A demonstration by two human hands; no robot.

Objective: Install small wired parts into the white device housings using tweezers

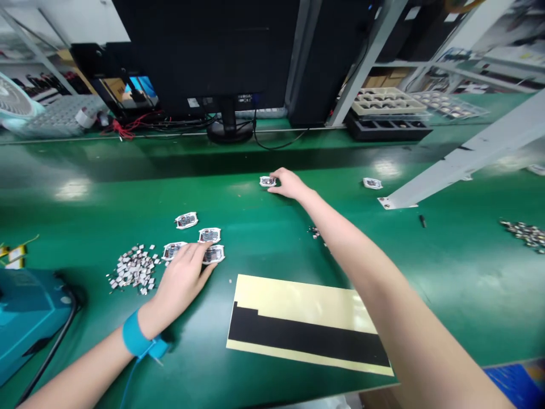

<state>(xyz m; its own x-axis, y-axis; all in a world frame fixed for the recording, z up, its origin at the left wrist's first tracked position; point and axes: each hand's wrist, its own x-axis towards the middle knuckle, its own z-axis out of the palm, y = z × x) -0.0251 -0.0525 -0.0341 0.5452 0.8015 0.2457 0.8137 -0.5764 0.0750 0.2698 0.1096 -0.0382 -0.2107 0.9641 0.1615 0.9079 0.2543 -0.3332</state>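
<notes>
Green workbench [264, 250], left hand [181, 284] spread over circuit boards [209, 235], right hand [289, 184] outstretched, pinching board [267, 181]

We are finding nothing readable: the stickers [193, 102] on the far monitor [204, 51] are showing, but they are staying too small to read.

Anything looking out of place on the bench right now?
Yes: a few small pieces lie scattered on the green bench, apart from the main piles, beside the right forearm. A small black stub also sits alone further right.
</notes>
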